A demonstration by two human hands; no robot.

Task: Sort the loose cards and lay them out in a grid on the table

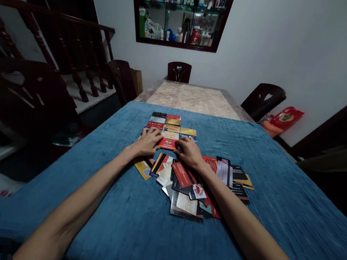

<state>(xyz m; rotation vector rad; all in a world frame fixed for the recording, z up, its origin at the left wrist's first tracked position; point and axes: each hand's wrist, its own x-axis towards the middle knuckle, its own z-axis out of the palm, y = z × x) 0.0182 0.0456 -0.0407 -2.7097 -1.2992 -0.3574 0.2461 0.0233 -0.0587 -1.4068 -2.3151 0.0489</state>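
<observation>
A red card (pixel 168 143) with a yellowish emblem lies flat at the near end of rows of cards, between my two hands. My left hand (pixel 148 142) rests over the cards at its left, fingers bent and thumb at the card's left edge. At the right edge, the curled fingers of my right hand (pixel 189 150) touch the same card. Beyond them, a gold card (pixel 188 131) and a black card (pixel 159 115) lie in the rows. A loose pile of overlapping cards spreads nearer to me, with a red card (pixel 183 174) on top. My right forearm covers part of it.
A blue cloth (pixel 108 220) covers the near part of the table, and its patterned top (pixel 194 97) shows beyond. Dark chairs (pixel 178 71) stand around it. A wooden railing (pixel 79 20) is on the left, and a red bag (pixel 288 117) sits at the right.
</observation>
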